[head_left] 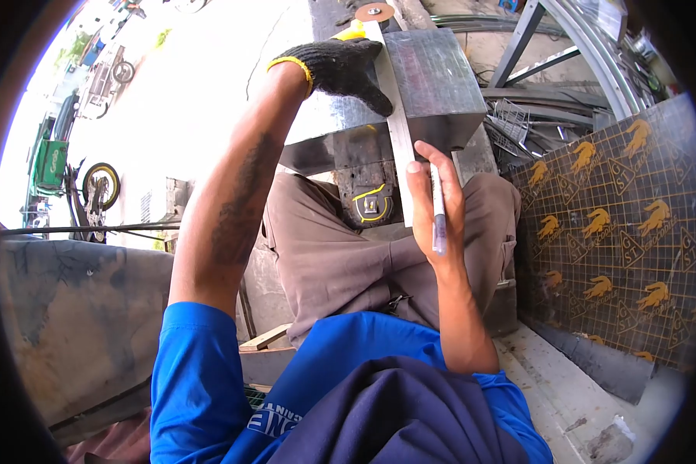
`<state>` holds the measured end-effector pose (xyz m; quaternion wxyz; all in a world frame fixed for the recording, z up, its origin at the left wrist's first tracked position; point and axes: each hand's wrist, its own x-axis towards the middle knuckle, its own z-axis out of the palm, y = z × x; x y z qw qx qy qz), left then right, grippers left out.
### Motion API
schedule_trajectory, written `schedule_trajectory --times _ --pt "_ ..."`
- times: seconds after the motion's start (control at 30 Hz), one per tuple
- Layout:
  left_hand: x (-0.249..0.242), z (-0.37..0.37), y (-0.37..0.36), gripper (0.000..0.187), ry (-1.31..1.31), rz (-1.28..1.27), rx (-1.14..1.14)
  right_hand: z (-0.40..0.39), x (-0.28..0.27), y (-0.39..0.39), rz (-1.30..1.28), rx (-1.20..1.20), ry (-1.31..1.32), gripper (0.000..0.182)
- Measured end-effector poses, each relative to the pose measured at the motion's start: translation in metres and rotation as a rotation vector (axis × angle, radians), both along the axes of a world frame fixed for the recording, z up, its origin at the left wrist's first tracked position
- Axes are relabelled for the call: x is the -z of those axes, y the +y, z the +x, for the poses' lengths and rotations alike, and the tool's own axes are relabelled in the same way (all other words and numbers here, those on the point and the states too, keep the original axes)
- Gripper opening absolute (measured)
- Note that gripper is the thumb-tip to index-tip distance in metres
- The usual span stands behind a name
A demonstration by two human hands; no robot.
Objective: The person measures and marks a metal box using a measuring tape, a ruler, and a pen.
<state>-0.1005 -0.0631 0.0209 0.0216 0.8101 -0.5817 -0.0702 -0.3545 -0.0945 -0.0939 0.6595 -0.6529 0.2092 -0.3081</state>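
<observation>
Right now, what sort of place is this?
Probably a metal fabrication workshop: boxy silver sheet-metal piece, flat round brown disc, and heaped long grey metal strips suggest it.

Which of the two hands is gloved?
The left hand, in a yellow-edged black glove, at the flat strip; the right hand is bare and holds a pen.

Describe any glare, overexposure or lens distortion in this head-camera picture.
Head view: ground at upper left is blown out to white; metal box catches bright, patchy reflections; a curved black border suggests a fisheye lens; gloved left hand and bare right hand look reasonably sharp.
</observation>
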Motion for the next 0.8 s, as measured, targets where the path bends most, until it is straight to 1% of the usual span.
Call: schedule_trajectory --times 0.03,0.07,0.1,0.13,0.2,0.23,0.3,0.33,0.37,0.4,0.47,0.5,0.6,0.67,0.7,0.8 --pt "-0.003 -0.001 -0.003 0.085 0.001 -0.004 -0.002 0.000 0.001 -0.005 -0.062 0.038 0.035 0.040" --pt "-0.009 -0.006 -0.005 0.097 0.002 0.106 -0.056 0.000 -0.001 -0.013 -0.067 0.035 0.036 0.040" --pt "-0.012 -0.008 -0.007 0.111 0.004 0.217 -0.110 0.003 -0.008 -0.023 -0.123 0.110 0.043 0.039" --pt "-0.013 -0.009 -0.008 0.111 0.005 0.212 -0.112 0.008 -0.016 -0.032 -0.178 0.185 0.050 0.048" --pt "-0.012 -0.007 -0.008 0.110 0.047 0.239 -0.126 0.021 -0.047 -0.049 -0.132 0.156 0.021 0.054" --pt "-0.011 -0.006 -0.008 0.110 0.047 0.238 -0.125 0.032 -0.057 -0.061 -0.087 0.118 0.012 0.048" --pt "-0.008 -0.003 -0.006 0.110 0.036 0.208 -0.101 0.072 -0.064 -0.084 -0.075 0.059 -0.176 0.029" --pt "-0.008 -0.003 -0.007 0.110 0.035 0.205 -0.100 0.094 -0.066 -0.095 -0.157 0.059 -0.178 0.029" --pt "-0.009 -0.003 -0.007 0.110 0.035 0.227 -0.103 0.115 -0.064 -0.110 -0.232 0.030 -0.158 0.028" --pt "-0.010 -0.004 -0.009 0.111 0.034 0.248 -0.105 0.136 -0.056 -0.125 -0.305 -0.019 -0.148 0.033" --pt "-0.013 -0.008 -0.006 0.111 0.005 0.221 -0.095 0.164 -0.049 -0.143 -0.259 -0.060 -0.065 0.034" --pt "-0.011 -0.008 -0.004 0.111 -0.017 0.197 -0.093 0.171 -0.048 -0.147 -0.262 -0.058 -0.065 0.034" --pt "-0.006 -0.004 -0.003 0.111 -0.013 0.150 -0.081 0.176 -0.039 -0.147 -0.277 -0.091 -0.074 0.034" --pt "-0.007 -0.001 -0.003 0.110 0.044 0.159 -0.076 0.174 -0.031 -0.146 -0.235 -0.099 0.025 0.034" --pt "-0.009 -0.001 -0.004 0.109 0.062 0.182 -0.089 0.173 -0.028 -0.146 -0.297 -0.082 -0.003 0.031" --pt "-0.010 -0.003 -0.006 0.106 0.083 0.188 -0.080 0.175 -0.024 -0.145 -0.248 -0.083 -0.032 0.029"
